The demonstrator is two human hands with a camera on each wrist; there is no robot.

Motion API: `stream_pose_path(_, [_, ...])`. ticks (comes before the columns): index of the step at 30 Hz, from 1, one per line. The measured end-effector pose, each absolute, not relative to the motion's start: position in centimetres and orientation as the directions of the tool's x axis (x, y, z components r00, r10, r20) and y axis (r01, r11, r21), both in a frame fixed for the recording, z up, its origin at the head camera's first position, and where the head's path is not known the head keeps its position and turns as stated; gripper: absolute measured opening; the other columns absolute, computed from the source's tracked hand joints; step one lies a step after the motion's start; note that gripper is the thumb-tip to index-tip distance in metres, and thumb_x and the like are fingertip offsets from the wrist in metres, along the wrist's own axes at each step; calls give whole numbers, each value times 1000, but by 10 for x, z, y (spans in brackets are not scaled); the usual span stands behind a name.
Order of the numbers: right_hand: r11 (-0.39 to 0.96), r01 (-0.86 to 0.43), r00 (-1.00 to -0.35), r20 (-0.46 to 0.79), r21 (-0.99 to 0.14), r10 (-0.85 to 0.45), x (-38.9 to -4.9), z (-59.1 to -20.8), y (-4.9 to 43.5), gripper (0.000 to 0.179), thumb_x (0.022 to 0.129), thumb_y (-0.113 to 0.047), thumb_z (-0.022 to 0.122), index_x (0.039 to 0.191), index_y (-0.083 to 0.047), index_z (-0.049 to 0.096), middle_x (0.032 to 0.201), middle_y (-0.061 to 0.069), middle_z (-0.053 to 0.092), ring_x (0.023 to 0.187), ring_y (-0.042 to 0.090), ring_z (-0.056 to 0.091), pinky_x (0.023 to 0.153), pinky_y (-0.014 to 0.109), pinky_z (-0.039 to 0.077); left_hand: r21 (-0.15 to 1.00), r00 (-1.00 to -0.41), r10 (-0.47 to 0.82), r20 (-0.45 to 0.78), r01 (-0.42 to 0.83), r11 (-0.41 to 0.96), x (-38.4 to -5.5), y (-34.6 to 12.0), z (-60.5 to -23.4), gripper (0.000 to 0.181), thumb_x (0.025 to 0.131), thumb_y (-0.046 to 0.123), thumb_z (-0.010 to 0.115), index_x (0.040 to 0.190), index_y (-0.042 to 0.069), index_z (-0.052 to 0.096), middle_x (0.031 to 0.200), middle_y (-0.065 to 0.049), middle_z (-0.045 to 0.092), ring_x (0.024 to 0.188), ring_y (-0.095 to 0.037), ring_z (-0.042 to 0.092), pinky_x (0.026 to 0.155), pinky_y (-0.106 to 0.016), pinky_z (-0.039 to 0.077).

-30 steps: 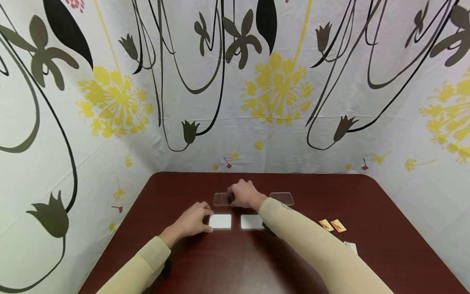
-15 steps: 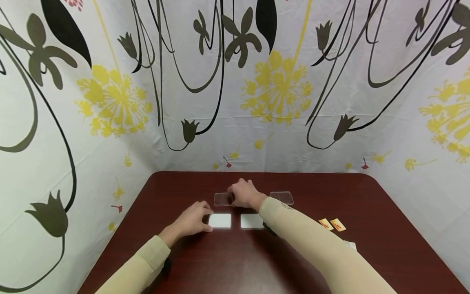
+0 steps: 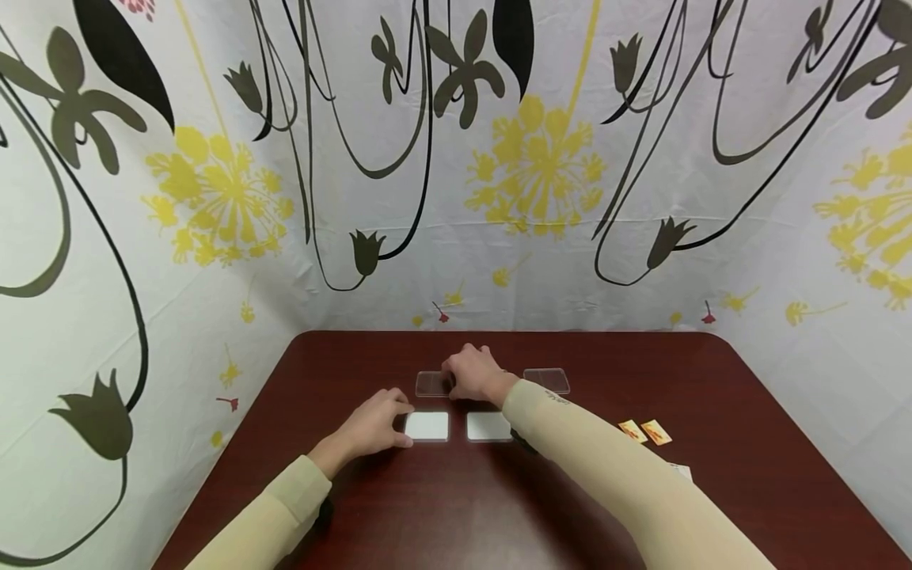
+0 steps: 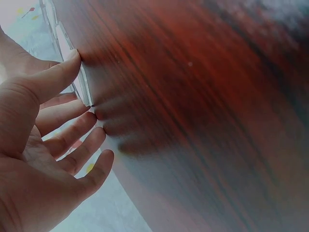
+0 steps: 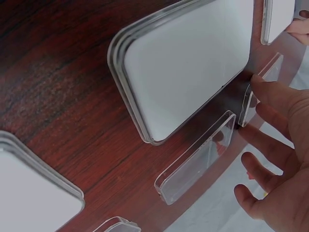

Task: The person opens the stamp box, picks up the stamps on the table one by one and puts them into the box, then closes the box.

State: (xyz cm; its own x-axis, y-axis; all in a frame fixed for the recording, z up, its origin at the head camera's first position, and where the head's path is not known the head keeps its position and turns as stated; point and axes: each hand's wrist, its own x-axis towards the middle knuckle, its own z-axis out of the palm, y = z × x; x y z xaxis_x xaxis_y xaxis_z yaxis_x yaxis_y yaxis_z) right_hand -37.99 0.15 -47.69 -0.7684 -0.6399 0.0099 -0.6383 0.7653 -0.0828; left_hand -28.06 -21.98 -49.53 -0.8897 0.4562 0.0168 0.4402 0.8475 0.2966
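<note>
My left hand (image 3: 374, 425) spans the end of the leftmost white rectangular slab with a clear rim (image 3: 427, 426), thumb at the near edge and fingertips at the far edge. A thin clear plastic lid (image 3: 431, 384) lies farther back. My right hand (image 3: 473, 375) pinches the right end of this lid, thumb on one edge and a finger on the other. Its other fingers hang loosely bent in the right wrist view. A second white slab (image 5: 188, 67) lies nearer me, with a second clear lid (image 5: 195, 159) behind it, hidden in the head view by my right hand.
A third white slab (image 5: 34, 193) shows in the right wrist view. Another clear lid (image 3: 547, 381) lies right of my right hand. Two small orange-and-white packets (image 3: 644, 431) and a white paper piece (image 3: 682, 471) lie right. A patterned cloth (image 3: 456, 198) surrounds the dark red table (image 3: 427, 507).
</note>
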Motion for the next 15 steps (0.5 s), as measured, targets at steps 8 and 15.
stream_pose_path(8, [755,-652,-758,31,-74,-651,-382,-466,9,30,69,-37,77,95,-25,69,83,-10,63,83,19,44,68,42,32,311,-899,438,1,416,854,-281,-217,-492,64,71,45,74,124,12,57,117,0,49,108,-20,44,87,-45,38])
stream_pose_path(15, [721,-693,-721,40,-23,-692,-377,-454,19,30,72,-37,75,98,-24,69,88,-11,64,85,20,45,71,43,33,329,-910,415,14,396,857,-279,-215,-489,68,71,47,73,127,14,55,115,1,50,107,-20,46,89,-48,35])
